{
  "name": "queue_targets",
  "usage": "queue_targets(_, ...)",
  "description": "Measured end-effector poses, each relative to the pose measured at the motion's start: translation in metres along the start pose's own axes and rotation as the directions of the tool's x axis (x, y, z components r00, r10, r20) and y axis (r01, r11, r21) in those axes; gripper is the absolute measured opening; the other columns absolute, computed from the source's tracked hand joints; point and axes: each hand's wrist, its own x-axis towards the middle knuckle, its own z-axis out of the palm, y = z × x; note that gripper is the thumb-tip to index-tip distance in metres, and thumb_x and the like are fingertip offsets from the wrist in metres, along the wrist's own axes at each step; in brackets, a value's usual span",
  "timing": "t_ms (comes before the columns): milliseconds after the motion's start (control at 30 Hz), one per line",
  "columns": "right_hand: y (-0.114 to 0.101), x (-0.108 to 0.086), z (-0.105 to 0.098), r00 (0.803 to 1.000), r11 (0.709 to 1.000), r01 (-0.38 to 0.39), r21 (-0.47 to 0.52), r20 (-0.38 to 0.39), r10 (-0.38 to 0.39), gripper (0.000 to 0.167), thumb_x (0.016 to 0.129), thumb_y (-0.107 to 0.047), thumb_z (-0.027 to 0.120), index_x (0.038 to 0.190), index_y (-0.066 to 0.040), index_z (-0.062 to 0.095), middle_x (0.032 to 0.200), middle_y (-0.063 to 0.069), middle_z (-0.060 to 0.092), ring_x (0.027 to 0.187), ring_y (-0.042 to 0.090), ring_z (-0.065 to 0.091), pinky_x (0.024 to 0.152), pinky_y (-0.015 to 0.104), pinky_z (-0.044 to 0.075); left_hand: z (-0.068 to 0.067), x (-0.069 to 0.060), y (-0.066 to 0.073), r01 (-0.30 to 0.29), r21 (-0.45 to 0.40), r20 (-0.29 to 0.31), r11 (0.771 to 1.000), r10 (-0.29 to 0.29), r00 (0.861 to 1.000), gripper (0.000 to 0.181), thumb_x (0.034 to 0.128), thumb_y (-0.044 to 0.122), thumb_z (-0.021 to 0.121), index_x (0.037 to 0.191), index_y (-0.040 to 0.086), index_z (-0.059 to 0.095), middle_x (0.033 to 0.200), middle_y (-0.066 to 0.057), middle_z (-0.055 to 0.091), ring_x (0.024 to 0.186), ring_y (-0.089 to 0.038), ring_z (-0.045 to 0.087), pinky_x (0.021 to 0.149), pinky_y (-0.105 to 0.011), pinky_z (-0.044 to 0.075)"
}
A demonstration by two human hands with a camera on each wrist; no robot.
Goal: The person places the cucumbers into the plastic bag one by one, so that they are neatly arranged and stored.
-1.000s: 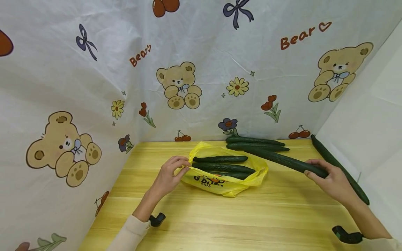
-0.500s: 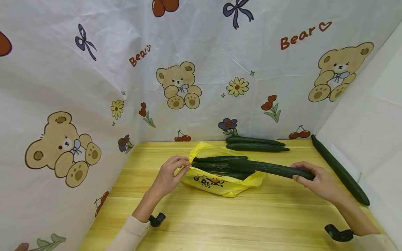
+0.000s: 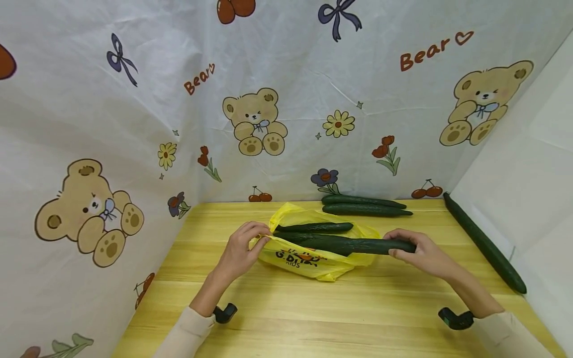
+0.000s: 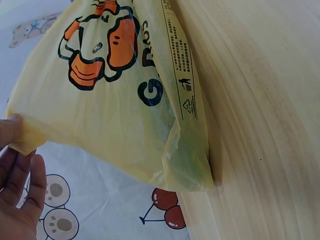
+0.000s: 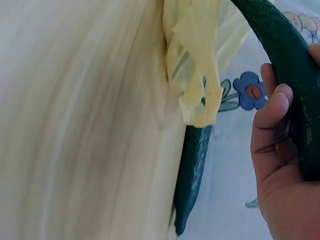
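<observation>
A yellow plastic bag (image 3: 295, 266) lies on its side on the wooden table, its mouth spread upward. My left hand (image 3: 243, 250) pinches the bag's left edge between thumb and fingers; the left wrist view shows the same pinch on a corner of the bag (image 4: 115, 130). My right hand (image 3: 418, 252) grips the right end of a long dark green cucumber (image 3: 358, 245), whose far end reaches into the bag. Beside it inside the bag lies another cucumber (image 3: 318, 227). The held cucumber covers most of what lies under it.
Behind the bag, two cucumbers (image 3: 367, 211) lie side by side against the printed cloth (image 3: 295, 174). One more cucumber (image 3: 485, 243) rests along the white right wall (image 3: 537, 199). Bare wood of the table (image 3: 331, 318) stretches in front of the bag.
My right hand has moved left, carrying the cucumber from above the table's right side into the bag's mouth. My left hand has kept its pinch on the bag's edge.
</observation>
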Motion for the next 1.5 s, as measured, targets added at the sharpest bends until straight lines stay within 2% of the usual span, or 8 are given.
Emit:
queue_targets(267, -0.013, 0.029, 0.013, 0.994, 0.998, 0.043, 0.05, 0.101, -0.048, 0.024, 0.102, -0.01, 0.071, 0.125, -0.009, 0.069, 0.108, 0.011, 0.072, 0.083, 0.012, 0.063, 0.072, 0.027, 0.052, 0.001, 0.001, 0.0, 0.004, -0.01, -0.023, 1.0, -0.004, 1.0, 0.011, 0.0987, 0.012, 0.078, 0.108, 0.019, 0.078, 0.113, 0.003, 0.075, 0.106, -0.015, 0.071, 0.084, -0.039, 0.063)
queue_targets(400, -0.019, 0.044, 0.024, 0.987, 0.996, 0.065, 0.056, 0.142, -0.072, 0.024, 0.102, -0.009, 0.071, 0.125, -0.008, 0.07, 0.112, 0.013, 0.072, 0.087, 0.013, 0.063, 0.075, 0.026, 0.053, 0.003, 0.003, 0.0, 0.0, -0.007, -0.033, 1.0, 0.0, 0.999, 0.012, 0.098, 0.012, 0.078, 0.108, 0.019, 0.078, 0.113, 0.003, 0.075, 0.104, -0.015, 0.072, 0.085, -0.036, 0.064)
queue_targets(633, -0.026, 0.07, 0.047, 0.977, 0.998, 0.051, 0.036, 0.207, -0.057, 0.027, 0.102, -0.015, 0.072, 0.127, -0.007, 0.07, 0.116, 0.014, 0.074, 0.086, 0.013, 0.061, 0.074, 0.027, 0.051, 0.004, 0.006, 0.002, -0.005, -0.002, -0.052, 1.0, 0.005, 0.999, 0.012, 0.0982, 0.012, 0.078, 0.108, 0.019, 0.079, 0.111, 0.003, 0.076, 0.101, -0.014, 0.074, 0.081, -0.036, 0.064)
queue_targets(867, -0.033, 0.094, 0.068, 0.97, 0.998, 0.06, 0.005, 0.237, -0.059, 0.032, 0.102, -0.021, 0.072, 0.131, -0.007, 0.069, 0.126, 0.012, 0.073, 0.096, 0.013, 0.062, 0.085, 0.026, 0.051, 0.002, 0.009, 0.004, -0.003, 0.0, -0.061, 1.0, 0.003, 0.998, 0.01, 0.0985, 0.013, 0.078, 0.107, 0.018, 0.079, 0.111, 0.002, 0.076, 0.098, -0.013, 0.073, 0.076, -0.028, 0.06)
queue_targets(1000, -0.036, 0.106, 0.079, 0.963, 0.998, 0.062, 0.016, 0.262, -0.064, 0.032, 0.102, -0.02, 0.073, 0.131, -0.008, 0.069, 0.123, 0.012, 0.073, 0.094, 0.015, 0.062, 0.083, 0.027, 0.051, 0.0, 0.009, 0.004, -0.007, -0.007, -0.073, 1.0, 0.006, 0.997, 0.01, 0.0988, 0.012, 0.077, 0.107, 0.018, 0.079, 0.11, 0.002, 0.076, 0.096, -0.013, 0.073, 0.074, -0.029, 0.061)
queue_targets(1200, -0.042, 0.119, 0.085, 0.947, 0.997, 0.068, 0.035, 0.313, -0.075, 0.034, 0.101, -0.022, 0.073, 0.132, -0.01, 0.068, 0.12, 0.011, 0.073, 0.09, 0.019, 0.063, 0.081, 0.029, 0.054, 0.002, 0.014, 0.007, -0.025, -0.015, -0.095, 1.0, 0.023, 0.995, 0.009, 0.0982, 0.012, 0.078, 0.105, 0.017, 0.079, 0.109, 0.001, 0.076, 0.096, -0.014, 0.073, 0.073, -0.029, 0.061)
queue_targets(1433, -0.039, 0.118, 0.082, 0.922, 0.994, 0.104, -0.026, 0.378, -0.087, 0.036, 0.098, -0.021, 0.078, 0.133, -0.014, 0.07, 0.119, 0.007, 0.074, 0.089, 0.02, 0.064, 0.078, 0.031, 0.055, 0.002, 0.013, 0.007, -0.014, -0.013, -0.099, 1.0, 0.012, 0.995, 0.01, 0.0978, 0.009, 0.078, 0.106, 0.015, 0.079, 0.108, 0.0, 0.076, 0.094, -0.013, 0.073, 0.074, -0.03, 0.061)
queue_targets(1500, -0.035, 0.116, 0.081, 0.918, 0.992, 0.117, -0.053, 0.388, -0.087, 0.033, 0.099, -0.02, 0.077, 0.131, -0.015, 0.072, 0.121, 0.005, 0.075, 0.095, 0.02, 0.067, 0.083, 0.035, 0.058, 0.001, 0.013, 0.007, -0.01, -0.012, -0.106, 1.0, 0.009, 0.994, 0.011, 0.0977, 0.008, 0.078, 0.106, 0.015, 0.078, 0.107, -0.001, 0.075, 0.093, -0.012, 0.073, 0.074, -0.033, 0.062)
